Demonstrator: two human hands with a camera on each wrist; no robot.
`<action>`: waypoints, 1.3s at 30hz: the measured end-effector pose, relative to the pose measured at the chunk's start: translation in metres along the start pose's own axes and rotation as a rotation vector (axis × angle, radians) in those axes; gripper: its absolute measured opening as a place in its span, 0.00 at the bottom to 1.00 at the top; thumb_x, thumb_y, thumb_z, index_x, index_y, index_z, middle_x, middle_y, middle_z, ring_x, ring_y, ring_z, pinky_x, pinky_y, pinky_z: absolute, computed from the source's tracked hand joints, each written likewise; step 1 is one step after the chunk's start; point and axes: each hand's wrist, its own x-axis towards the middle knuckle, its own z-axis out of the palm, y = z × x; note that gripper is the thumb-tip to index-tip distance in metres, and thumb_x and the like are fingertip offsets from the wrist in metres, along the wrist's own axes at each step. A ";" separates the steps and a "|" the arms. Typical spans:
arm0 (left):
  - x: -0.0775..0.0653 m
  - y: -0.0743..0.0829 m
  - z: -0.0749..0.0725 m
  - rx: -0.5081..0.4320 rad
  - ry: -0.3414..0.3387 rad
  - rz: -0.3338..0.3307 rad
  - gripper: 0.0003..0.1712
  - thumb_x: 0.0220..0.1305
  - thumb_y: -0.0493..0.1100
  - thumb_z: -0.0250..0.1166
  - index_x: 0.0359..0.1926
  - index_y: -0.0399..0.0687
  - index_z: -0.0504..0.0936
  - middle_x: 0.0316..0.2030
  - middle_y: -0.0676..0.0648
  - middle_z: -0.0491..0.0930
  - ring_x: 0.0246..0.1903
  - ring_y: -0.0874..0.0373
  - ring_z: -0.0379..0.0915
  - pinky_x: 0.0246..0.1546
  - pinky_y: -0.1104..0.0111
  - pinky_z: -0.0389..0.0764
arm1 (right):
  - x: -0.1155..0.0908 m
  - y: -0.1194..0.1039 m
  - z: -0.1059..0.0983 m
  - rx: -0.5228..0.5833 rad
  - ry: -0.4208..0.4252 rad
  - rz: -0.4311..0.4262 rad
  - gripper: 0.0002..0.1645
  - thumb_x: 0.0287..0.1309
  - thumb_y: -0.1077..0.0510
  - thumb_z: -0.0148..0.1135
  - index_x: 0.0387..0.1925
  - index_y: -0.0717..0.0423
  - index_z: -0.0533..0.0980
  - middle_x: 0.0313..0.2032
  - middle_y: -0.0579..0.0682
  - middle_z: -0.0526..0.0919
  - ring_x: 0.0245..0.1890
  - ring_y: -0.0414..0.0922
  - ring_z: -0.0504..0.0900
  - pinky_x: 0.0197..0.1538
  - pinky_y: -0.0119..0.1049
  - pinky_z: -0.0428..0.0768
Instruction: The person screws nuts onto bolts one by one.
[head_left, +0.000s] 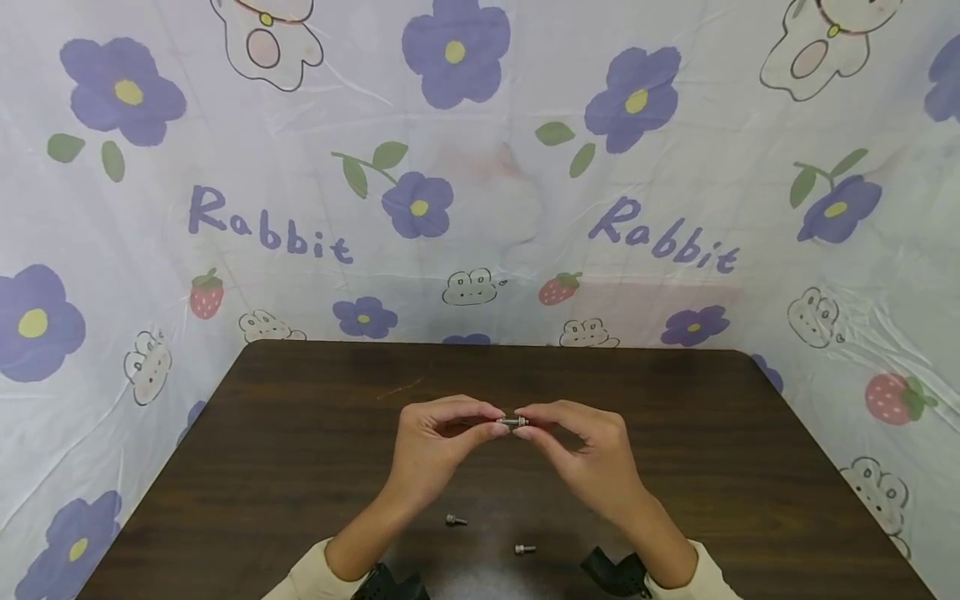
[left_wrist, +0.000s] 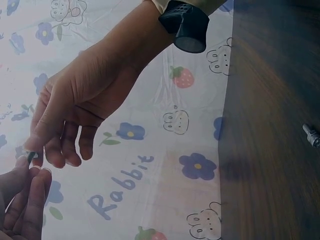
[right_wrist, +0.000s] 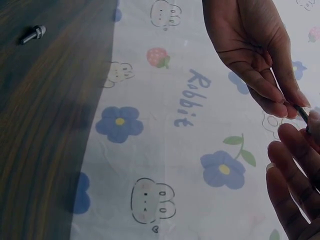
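Over the dark table, a small metal bolt lies level between the fingertips of both hands. My left hand pinches its left end between thumb and index finger. At the other end, where ring-like parts show, the thumb and index finger of my right hand pinch it. Fingertips cover both ends. In the left wrist view the bolt shows as a dark threaded piece, and in the right wrist view the bolt is a thin shank partly behind the fingers.
Two more bolts lie on the brown wooden table, one bolt below the left hand and another bolt nearer the front edge. A printed curtain hangs round the back and sides. Black wrist cameras sit on both wrists.
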 end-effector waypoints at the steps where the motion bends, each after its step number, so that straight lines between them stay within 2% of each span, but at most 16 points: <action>1: 0.000 0.000 0.000 0.001 -0.003 0.000 0.06 0.58 0.32 0.75 0.38 0.39 0.90 0.34 0.45 0.88 0.32 0.55 0.86 0.33 0.61 0.88 | -0.001 0.000 0.000 -0.003 -0.002 0.006 0.13 0.54 0.69 0.74 0.42 0.56 0.86 0.35 0.48 0.89 0.32 0.40 0.87 0.38 0.27 0.84; 9: 0.000 0.001 0.001 0.015 -0.021 0.031 0.07 0.58 0.31 0.74 0.39 0.40 0.90 0.33 0.46 0.88 0.31 0.55 0.85 0.33 0.62 0.88 | -0.003 0.001 0.000 0.014 -0.024 0.069 0.06 0.58 0.67 0.72 0.36 0.55 0.86 0.29 0.46 0.88 0.28 0.39 0.86 0.37 0.28 0.84; 15: 0.001 0.001 0.001 0.007 -0.020 0.035 0.07 0.58 0.31 0.74 0.38 0.39 0.90 0.33 0.45 0.88 0.31 0.55 0.85 0.33 0.62 0.88 | -0.002 0.001 0.000 0.020 -0.040 0.103 0.11 0.57 0.72 0.70 0.34 0.54 0.86 0.27 0.45 0.87 0.28 0.39 0.86 0.38 0.28 0.84; 18: 0.000 0.000 0.000 0.007 -0.014 0.029 0.06 0.58 0.31 0.74 0.38 0.38 0.90 0.33 0.45 0.88 0.31 0.55 0.85 0.33 0.62 0.88 | -0.001 0.001 0.000 0.009 -0.014 0.070 0.09 0.56 0.68 0.73 0.39 0.56 0.86 0.32 0.48 0.89 0.31 0.41 0.87 0.39 0.29 0.84; 21: 0.000 0.000 -0.001 0.006 -0.012 0.029 0.06 0.58 0.31 0.74 0.38 0.35 0.89 0.33 0.44 0.88 0.31 0.55 0.85 0.33 0.61 0.88 | 0.001 0.001 0.001 -0.009 0.010 0.012 0.18 0.52 0.64 0.78 0.47 0.58 0.85 0.38 0.51 0.89 0.33 0.43 0.88 0.41 0.31 0.85; 24: 0.000 -0.001 -0.001 0.005 -0.014 0.031 0.06 0.58 0.30 0.74 0.38 0.36 0.89 0.33 0.44 0.88 0.31 0.55 0.85 0.32 0.61 0.88 | 0.002 0.001 0.001 -0.013 0.011 -0.030 0.24 0.47 0.69 0.79 0.49 0.59 0.84 0.40 0.53 0.89 0.35 0.44 0.88 0.41 0.32 0.86; 28: 0.001 -0.001 -0.001 -0.009 -0.017 0.033 0.06 0.58 0.30 0.74 0.38 0.36 0.90 0.34 0.43 0.88 0.32 0.54 0.86 0.33 0.61 0.88 | 0.002 0.001 0.001 0.010 0.012 -0.052 0.27 0.41 0.78 0.77 0.46 0.61 0.85 0.38 0.54 0.89 0.34 0.45 0.88 0.40 0.32 0.86; 33: 0.001 -0.001 0.000 -0.012 -0.013 0.033 0.06 0.58 0.30 0.74 0.38 0.37 0.90 0.34 0.43 0.88 0.32 0.54 0.86 0.33 0.62 0.88 | 0.001 0.002 0.001 0.016 0.018 -0.057 0.23 0.42 0.77 0.76 0.43 0.61 0.86 0.37 0.52 0.89 0.34 0.45 0.88 0.39 0.32 0.85; 39: 0.000 -0.001 0.000 -0.004 -0.016 0.036 0.06 0.57 0.31 0.74 0.38 0.38 0.90 0.33 0.44 0.88 0.32 0.54 0.86 0.33 0.60 0.88 | -0.001 0.004 0.001 0.028 0.015 -0.056 0.10 0.55 0.66 0.75 0.40 0.59 0.86 0.34 0.51 0.89 0.32 0.44 0.88 0.36 0.31 0.85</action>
